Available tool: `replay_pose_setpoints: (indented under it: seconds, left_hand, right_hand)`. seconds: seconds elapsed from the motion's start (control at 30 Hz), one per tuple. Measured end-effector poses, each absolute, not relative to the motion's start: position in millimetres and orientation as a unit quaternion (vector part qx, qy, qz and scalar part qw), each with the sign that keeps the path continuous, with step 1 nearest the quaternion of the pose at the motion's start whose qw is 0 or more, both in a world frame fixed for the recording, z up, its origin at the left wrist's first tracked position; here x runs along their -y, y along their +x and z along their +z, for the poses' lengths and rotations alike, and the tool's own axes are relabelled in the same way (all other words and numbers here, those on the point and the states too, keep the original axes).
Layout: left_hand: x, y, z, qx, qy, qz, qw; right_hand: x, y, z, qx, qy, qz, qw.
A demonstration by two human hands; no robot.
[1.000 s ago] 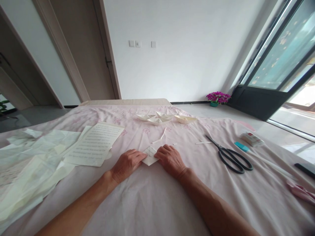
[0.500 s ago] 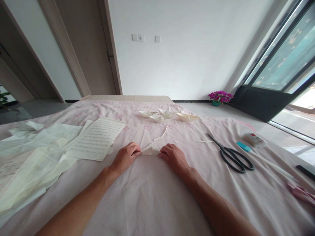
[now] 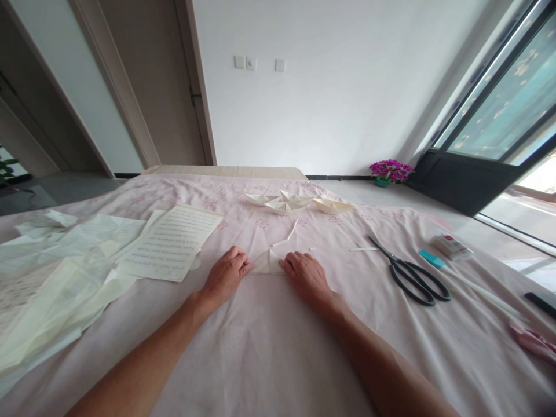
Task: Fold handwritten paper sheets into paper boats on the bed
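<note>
A small folded piece of white paper, peaked in the middle with a straight lower edge, lies on the pink cloth between my hands. My left hand grips its left end with curled fingers. At the right end, my right hand is closed on the paper, fingertips bent down over it. Both ends of the paper are hidden under the fingers. Just beyond lies a thin paper strip. Farther off, several folded paper boats sit in a group, a yellowish one at the right.
Black-handled scissors lie to the right, near a blue-ended white stick and a small box. At the left are a handwritten sheet and a heap of loose papers. A flowered cloth covers the table.
The folded paper now lies flatter, its peak and lower edge showing more plainly. My hands have shifted slightly and still hold its two ends.
</note>
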State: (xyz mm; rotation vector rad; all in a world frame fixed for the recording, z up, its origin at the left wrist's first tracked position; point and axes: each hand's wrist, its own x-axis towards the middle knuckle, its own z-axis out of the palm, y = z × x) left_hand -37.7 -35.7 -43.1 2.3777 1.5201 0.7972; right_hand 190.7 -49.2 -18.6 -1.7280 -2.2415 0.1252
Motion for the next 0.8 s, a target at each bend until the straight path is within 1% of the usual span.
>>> replay_pose_setpoints:
  seconds: [0.8]
  left_hand:
    - [39, -22, -40, -0.541, 0.816, 0.205, 0.006]
  right_hand:
    - [43, 190, -23, 0.744, -0.633, 0.099, 0.19]
